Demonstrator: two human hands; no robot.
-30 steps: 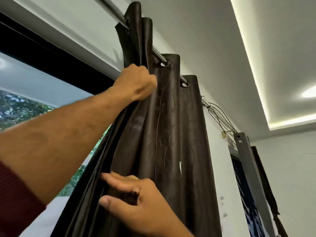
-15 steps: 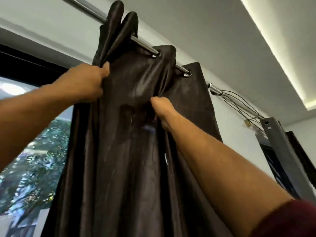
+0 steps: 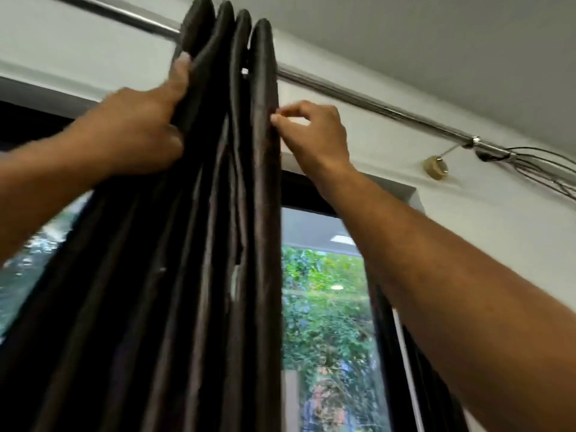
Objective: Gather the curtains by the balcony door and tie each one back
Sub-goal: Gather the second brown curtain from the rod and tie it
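Observation:
A dark brown curtain [image 3: 193, 275] hangs from a metal rod [image 3: 374, 101], bunched into several tight upright folds. My left hand [image 3: 137, 129] grips the left folds near the top, thumb pointing up along the fabric. My right hand [image 3: 314, 132] is at the curtain's right edge, its thumb and fingertips pinching the outermost fold just below the rod. Both forearms reach up from the lower corners.
Behind the curtain is the dark-framed balcony door glass [image 3: 327, 307] with green foliage outside. A small round wall fitting [image 3: 435, 167] and a bundle of black cables [image 3: 536, 163] hang at the rod's right end. The white ceiling is close above.
The curtain has slid left along the rod and its spread panels are now packed into tight folds. My right hand moved from the middle to the right edge; glass shows on the right.

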